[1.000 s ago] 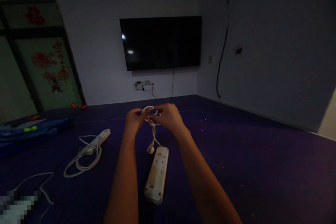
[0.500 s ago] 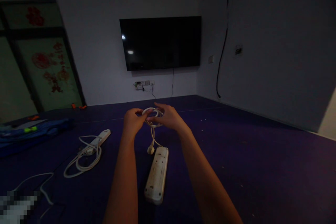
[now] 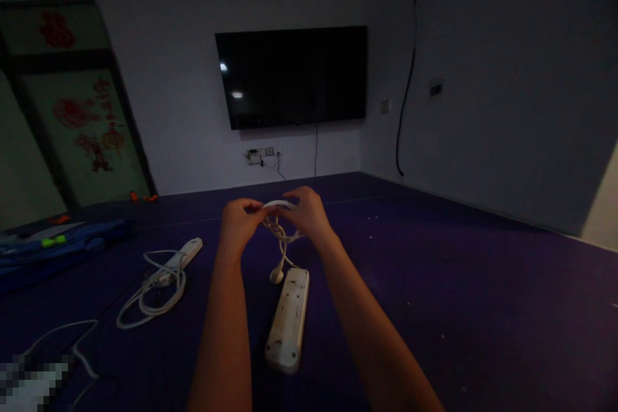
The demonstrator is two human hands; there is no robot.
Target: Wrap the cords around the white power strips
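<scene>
My left hand (image 3: 239, 222) and my right hand (image 3: 306, 214) are raised together over the dark purple floor, both closed on a small coil of white cable (image 3: 279, 219). The cable hangs down from the coil to a white power strip (image 3: 288, 320) lying on the floor between my forearms. Its white plug (image 3: 277, 275) dangles just above the strip's far end.
A second white power strip with loosely coiled cable (image 3: 161, 277) lies to the left. A blue bundle (image 3: 58, 248) sits at far left. Another white cable (image 3: 62, 335) runs near the bottom left corner. A black TV (image 3: 292, 76) hangs on the far wall.
The right hand's fingers, briefly stretched out over the coil half a second ago, have curled back onto it. Both hands have shifted slightly left and stay at the coil.
</scene>
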